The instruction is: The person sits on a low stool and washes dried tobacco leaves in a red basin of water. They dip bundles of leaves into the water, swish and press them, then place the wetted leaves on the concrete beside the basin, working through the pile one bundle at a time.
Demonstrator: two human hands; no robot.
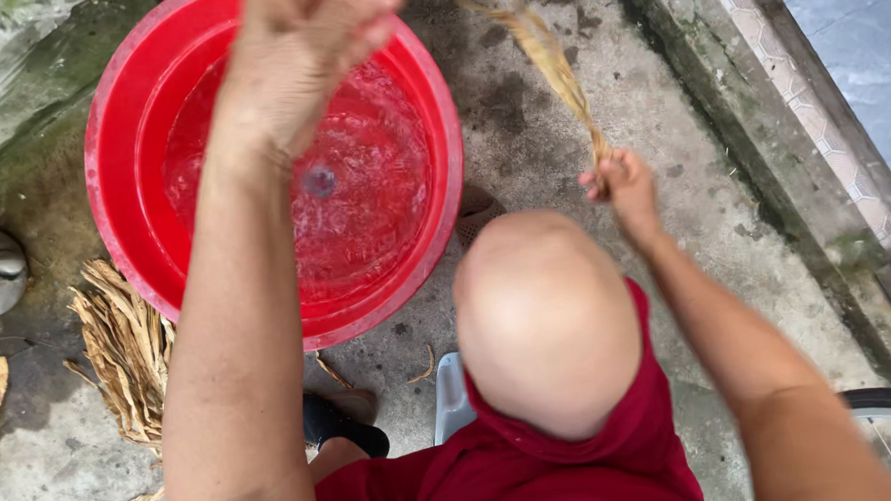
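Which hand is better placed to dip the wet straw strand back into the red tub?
Probably the left hand: it is raised directly over the red tub of water. The right hand pinches the straw strand off to the side, above bare concrete.

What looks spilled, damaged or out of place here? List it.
Little stands out. Dry husk strips lie scattered on the concrete left of the red basin, a few stray pieces apart. The right hand pinches a wet fibre strand; the left hand is raised over the water.
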